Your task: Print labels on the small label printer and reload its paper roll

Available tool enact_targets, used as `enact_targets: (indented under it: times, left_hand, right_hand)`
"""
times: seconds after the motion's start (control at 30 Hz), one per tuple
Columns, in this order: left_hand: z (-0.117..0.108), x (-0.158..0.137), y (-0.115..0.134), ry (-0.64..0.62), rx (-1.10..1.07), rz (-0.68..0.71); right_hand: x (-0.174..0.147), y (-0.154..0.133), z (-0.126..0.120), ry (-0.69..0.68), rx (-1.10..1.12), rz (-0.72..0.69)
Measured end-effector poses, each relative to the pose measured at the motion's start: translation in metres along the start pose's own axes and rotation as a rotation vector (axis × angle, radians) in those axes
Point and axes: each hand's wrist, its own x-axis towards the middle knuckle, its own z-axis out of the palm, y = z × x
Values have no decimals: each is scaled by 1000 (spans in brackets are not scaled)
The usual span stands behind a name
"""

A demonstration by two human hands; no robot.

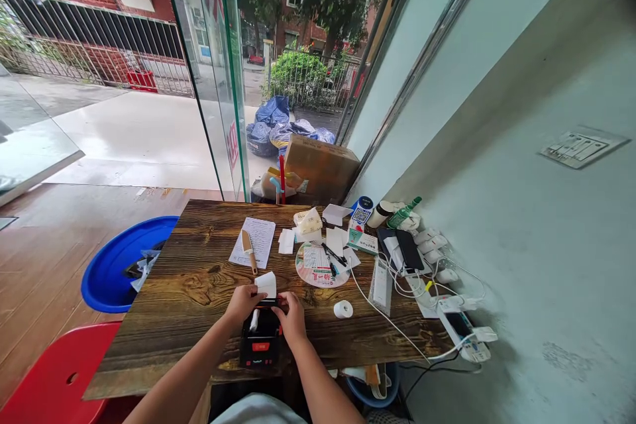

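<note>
Two hands meet over a small black printer (pixel 261 342) at the near edge of a dark wooden table (pixel 199 278). Its long axis runs away from the person, its red-labelled end nearest them. The left hand (pixel 242 303) pinches a white paper slip (pixel 267 284) rising from the printer's far end; the right hand (pixel 292 319) curls its fingers on the printer's top. A paper roll (pixel 342 309) lies to the right. A blue tub (pixel 116 265) sits on the wood floor, with glass walls beyond.
</note>
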Motion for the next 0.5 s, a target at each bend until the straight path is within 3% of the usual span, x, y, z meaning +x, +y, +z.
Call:
enact_targets:
  times: [0.33, 0.5]
  left_hand:
    - [7, -12, -3, 91, -105, 54]
    - [3, -15, 1, 10, -141, 124]
  right_hand:
    - [3, -4, 3, -22, 11, 3]
    - [2, -6, 2, -50, 29, 5]
